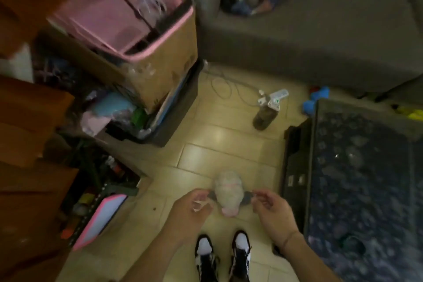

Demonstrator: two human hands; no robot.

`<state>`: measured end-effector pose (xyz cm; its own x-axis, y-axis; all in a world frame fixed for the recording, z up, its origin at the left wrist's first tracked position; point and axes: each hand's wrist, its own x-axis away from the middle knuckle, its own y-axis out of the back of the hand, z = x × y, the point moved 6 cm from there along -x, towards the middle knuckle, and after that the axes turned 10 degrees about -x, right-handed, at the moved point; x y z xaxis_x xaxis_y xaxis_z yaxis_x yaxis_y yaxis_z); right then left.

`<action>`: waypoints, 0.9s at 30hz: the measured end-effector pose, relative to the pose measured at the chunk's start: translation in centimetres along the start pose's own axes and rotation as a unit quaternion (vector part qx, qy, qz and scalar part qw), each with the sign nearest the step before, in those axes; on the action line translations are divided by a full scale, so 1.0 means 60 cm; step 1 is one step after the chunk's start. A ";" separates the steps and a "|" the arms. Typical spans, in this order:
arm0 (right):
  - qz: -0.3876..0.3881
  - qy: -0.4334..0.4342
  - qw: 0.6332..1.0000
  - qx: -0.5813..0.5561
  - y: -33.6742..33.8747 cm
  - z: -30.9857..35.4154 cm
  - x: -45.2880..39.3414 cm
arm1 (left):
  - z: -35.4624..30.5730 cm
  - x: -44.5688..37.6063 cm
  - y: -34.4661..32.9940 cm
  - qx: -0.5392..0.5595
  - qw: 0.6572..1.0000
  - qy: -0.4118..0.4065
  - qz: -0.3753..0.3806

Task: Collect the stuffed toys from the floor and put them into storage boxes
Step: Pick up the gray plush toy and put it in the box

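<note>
A small cream stuffed toy (229, 192) with grey ears and a pink snout hangs between my hands above the tiled floor. My left hand (192, 209) pinches its grey left ear, and my right hand (271, 210) pinches the right one. A pink storage box (146, 52) sits on top of a cardboard box (164, 71) at the upper left, with some white fluffy stuff inside it. The picture is blurred by motion.
A grey sofa (320, 36) fills the top right. A dark patterned table (361, 178) stands at the right. A power strip and cable (272, 98) and a brown bottle (263, 119) lie on the floor ahead. Wooden furniture and clutter line the left side. My shoes (223, 256) are below.
</note>
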<state>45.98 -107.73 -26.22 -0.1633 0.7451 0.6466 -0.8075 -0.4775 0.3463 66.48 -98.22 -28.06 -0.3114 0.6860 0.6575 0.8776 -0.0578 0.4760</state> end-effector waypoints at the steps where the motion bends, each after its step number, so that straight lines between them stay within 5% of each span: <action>1: 0.004 -0.015 1.000 0.006 -0.019 -0.042 -0.047 | 0.037 -0.047 -0.027 -0.009 1.000 0.013 0.008; 13: 0.074 -0.133 0.983 0.099 -0.245 -0.546 -0.509 | 0.381 -0.441 -0.429 0.036 0.981 0.161 0.103; 19: -0.032 -0.174 0.983 -0.043 -0.300 -0.617 -0.599 | 0.418 -0.556 -0.503 0.170 0.964 0.181 0.091; 27: 0.040 -0.235 0.969 -0.058 -0.266 -0.546 -0.462 | 0.343 -0.473 -0.434 0.212 0.925 0.304 0.085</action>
<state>44.86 -105.49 -71.93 0.0253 0.4003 0.9160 -0.8657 -0.4495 0.2203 59.93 -101.25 -71.12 -0.1913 0.1504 0.9699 0.9565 0.2503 0.1498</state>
